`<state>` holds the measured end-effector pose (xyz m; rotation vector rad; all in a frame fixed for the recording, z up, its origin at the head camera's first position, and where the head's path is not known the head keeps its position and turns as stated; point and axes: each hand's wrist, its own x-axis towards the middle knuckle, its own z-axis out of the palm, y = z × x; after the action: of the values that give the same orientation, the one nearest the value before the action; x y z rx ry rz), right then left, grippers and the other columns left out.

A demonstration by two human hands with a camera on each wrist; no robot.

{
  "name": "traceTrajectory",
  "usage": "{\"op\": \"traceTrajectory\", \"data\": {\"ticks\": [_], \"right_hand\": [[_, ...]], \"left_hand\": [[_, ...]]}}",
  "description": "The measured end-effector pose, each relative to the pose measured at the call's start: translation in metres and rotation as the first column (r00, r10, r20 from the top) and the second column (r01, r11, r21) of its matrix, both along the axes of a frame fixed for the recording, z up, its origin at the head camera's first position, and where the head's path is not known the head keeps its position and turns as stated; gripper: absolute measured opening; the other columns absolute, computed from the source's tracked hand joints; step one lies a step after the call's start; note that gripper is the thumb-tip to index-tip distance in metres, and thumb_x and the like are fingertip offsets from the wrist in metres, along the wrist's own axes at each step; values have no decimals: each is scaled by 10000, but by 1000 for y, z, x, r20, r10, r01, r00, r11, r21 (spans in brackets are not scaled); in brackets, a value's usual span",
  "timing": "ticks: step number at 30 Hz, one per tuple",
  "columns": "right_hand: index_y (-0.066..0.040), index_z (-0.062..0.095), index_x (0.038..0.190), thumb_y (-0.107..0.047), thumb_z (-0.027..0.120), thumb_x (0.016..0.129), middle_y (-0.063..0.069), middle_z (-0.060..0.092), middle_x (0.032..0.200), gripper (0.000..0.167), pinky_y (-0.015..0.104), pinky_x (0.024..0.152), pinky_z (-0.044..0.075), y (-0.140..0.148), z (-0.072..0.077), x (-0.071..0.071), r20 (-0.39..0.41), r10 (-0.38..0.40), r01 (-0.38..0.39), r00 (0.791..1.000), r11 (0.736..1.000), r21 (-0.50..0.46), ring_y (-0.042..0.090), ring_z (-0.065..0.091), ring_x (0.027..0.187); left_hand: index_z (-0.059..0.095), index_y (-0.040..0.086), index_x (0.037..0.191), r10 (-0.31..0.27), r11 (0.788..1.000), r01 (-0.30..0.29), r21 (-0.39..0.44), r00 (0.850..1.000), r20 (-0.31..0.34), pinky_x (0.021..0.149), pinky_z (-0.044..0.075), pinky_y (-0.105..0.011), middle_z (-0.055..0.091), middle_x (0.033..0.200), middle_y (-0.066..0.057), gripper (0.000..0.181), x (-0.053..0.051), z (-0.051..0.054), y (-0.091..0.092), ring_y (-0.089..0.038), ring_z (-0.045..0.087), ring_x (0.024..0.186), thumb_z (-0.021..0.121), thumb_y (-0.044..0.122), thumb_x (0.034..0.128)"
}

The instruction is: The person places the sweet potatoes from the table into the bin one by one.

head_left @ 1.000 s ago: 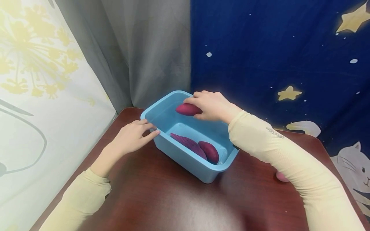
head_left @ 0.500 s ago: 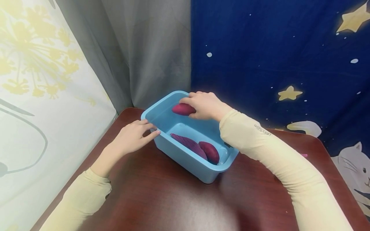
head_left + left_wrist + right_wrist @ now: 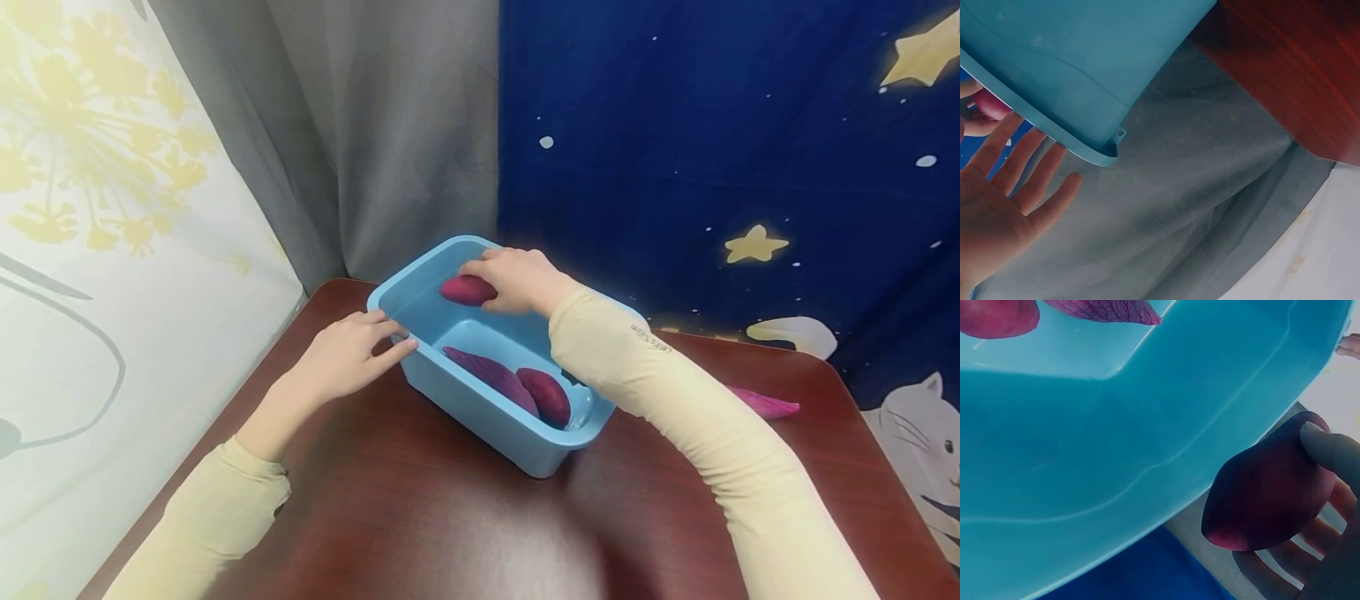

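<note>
My right hand [image 3: 517, 279] grips a smooth reddish-purple sweet potato [image 3: 467, 290] over the far left part of a light blue plastic tub [image 3: 480, 412]. In the right wrist view, the thumb and fingers wrap round the sweet potato [image 3: 1266, 487], its tapered end pointing outward. Fingers of my left hand [image 3: 345, 354] rest, fairly straight, on the tub's near left rim; the left wrist view has this hand [image 3: 1010, 200] at the rim too. On the tub's floor lie a ridged purple piece with a pointed tip [image 3: 491, 373] and a smooth, rounder sweet potato [image 3: 545, 397], touching.
The tub stands on a dark red wooden table [image 3: 420, 517]. A pink, pointed piece [image 3: 765, 404] lies on the table at right, partly behind my right sleeve. A grey curtain [image 3: 412, 125] and a blue star-print cloth [image 3: 637, 150] hang behind.
My right hand has moved left and slightly down with the sweet potato. The forearm's shift uncovers the pink pointed piece on the right and hides the round pink end seen earlier. The left hand stays put.
</note>
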<state>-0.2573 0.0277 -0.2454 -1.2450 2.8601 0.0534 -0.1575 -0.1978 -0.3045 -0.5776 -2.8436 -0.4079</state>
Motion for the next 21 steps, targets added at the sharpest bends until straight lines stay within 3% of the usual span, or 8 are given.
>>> {"op": "traceTrajectory", "data": {"ticks": [21], "right_hand": [[-253, 479, 1250, -290, 700, 749, 4, 524, 1091, 549, 367, 784, 404, -16, -33, -12, 100, -36, 35, 994, 999, 13, 171, 467, 945]], "left_hand": [[646, 120, 1022, -4, 1000, 4, 7, 1000, 5, 722, 452, -458, 608, 963, -62, 368, 1, 0, 0, -260, 538, 912, 530, 424, 850]]}}
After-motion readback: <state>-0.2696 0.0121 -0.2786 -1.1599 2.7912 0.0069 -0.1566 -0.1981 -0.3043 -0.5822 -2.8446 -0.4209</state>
